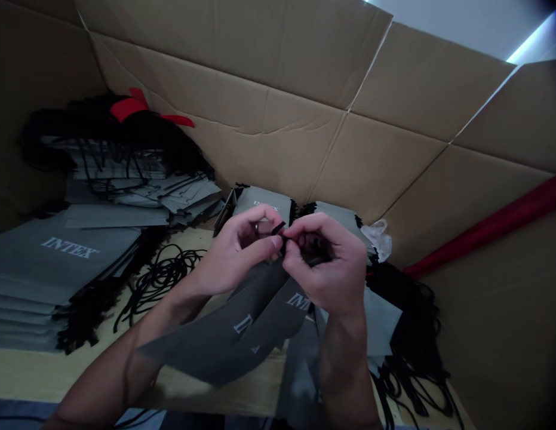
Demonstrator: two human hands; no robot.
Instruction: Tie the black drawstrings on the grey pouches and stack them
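Note:
My left hand (244, 251) and my right hand (329, 260) meet in front of me, thumbs and fingers pinched close together. Between the left fingertips the end of a black cord (278, 228) sticks out. The right fingertips pinch dark material beside it, apparently the same cord, though the fingers hide much of it. Below the hands hangs a grey sheet printed INTEX (224, 349), folded or doubled, its lettering partly covered. Its upper edge runs up into the hands.
Grey INTEX sheets (67, 248) with black cords lie stacked at left, under a bundle tied with a red strip (129, 108). Loose black cords (165, 275) lie beside them. More stacks (264, 200) and a plastic bag (378, 239) stand before the cardboard wall (260, 107). Black cords (407, 316) lie at right.

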